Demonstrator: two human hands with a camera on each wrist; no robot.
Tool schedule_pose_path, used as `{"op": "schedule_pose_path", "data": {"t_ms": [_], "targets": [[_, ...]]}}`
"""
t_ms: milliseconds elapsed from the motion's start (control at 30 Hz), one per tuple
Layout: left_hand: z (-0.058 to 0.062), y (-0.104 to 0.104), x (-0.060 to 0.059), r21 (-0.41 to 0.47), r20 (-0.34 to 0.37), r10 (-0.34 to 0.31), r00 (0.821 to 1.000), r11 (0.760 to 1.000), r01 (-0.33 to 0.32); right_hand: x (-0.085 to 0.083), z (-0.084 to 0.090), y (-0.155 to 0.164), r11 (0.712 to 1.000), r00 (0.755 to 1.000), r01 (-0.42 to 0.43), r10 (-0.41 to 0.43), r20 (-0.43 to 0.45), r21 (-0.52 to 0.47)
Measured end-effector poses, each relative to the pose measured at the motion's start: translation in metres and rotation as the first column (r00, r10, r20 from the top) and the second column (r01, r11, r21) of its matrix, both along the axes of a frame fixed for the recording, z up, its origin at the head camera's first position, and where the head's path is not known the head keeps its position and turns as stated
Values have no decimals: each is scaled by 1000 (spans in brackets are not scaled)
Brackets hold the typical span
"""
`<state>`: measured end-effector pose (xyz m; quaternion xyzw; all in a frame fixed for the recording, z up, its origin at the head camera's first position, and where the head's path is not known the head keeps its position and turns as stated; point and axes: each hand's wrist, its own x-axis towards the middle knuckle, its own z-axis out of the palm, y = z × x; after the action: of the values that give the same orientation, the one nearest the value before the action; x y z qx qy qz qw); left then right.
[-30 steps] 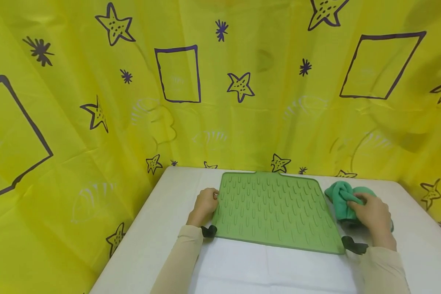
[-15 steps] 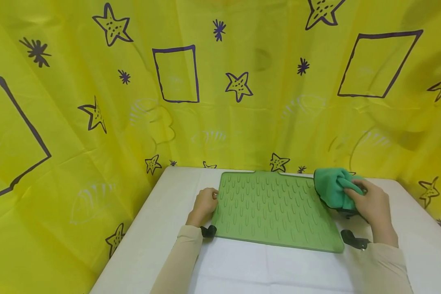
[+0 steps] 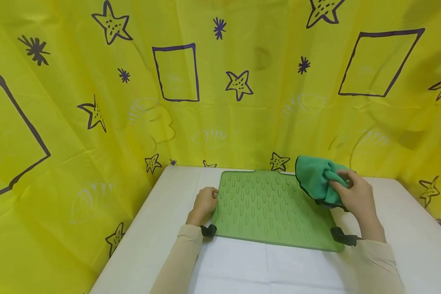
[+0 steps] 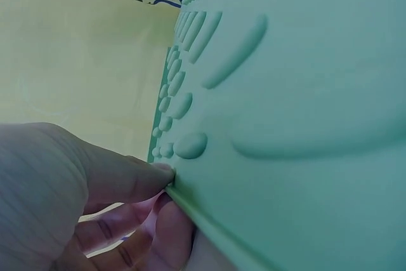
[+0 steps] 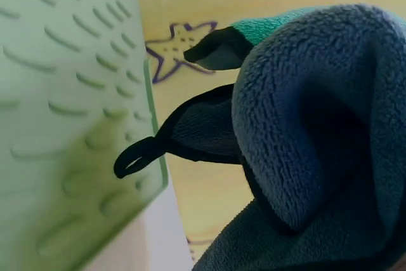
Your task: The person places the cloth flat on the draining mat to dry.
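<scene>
A green mat [image 3: 264, 208] with rows of raised ridges lies on the table, and it fills much of the left wrist view. My left hand [image 3: 204, 203] pinches its left edge between thumb and fingers. In my right hand [image 3: 357, 200] is a bunched green cloth [image 3: 312, 175] with dark edging, raised over the mat's back right corner. The right wrist view shows the cloth's grey fuzzy underside [image 5: 304, 93] and a small black hanging loop [image 5: 136, 160]; the right hand itself is nearly all hidden there.
The white-covered table [image 3: 419, 228] reaches past the mat on both sides and in front. A yellow curtain [image 3: 213, 130] with starfish drawings hangs behind the table and along its sides. A black strap piece [image 3: 343, 237] sits at the right wrist.
My right hand has lifted the cloth and carried it left, from the table beside the mat to over the mat's back right corner. The left hand stays at the mat's edge.
</scene>
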<state>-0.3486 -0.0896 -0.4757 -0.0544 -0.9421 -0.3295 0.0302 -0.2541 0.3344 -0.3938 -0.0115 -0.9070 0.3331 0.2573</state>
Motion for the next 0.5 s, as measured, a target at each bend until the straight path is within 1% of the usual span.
{"op": "schedule_pose_path", "data": {"t_ms": [233, 500], "targets": [[0, 1, 0, -5, -14, 4, 1000, 1000, -4, -5, 1, -23, 998, 998, -61, 61, -6, -25], [0, 1, 1, 7, 4, 6, 1000, 1000, -6, -8, -1, -39, 994, 995, -99, 98, -22, -51]]}}
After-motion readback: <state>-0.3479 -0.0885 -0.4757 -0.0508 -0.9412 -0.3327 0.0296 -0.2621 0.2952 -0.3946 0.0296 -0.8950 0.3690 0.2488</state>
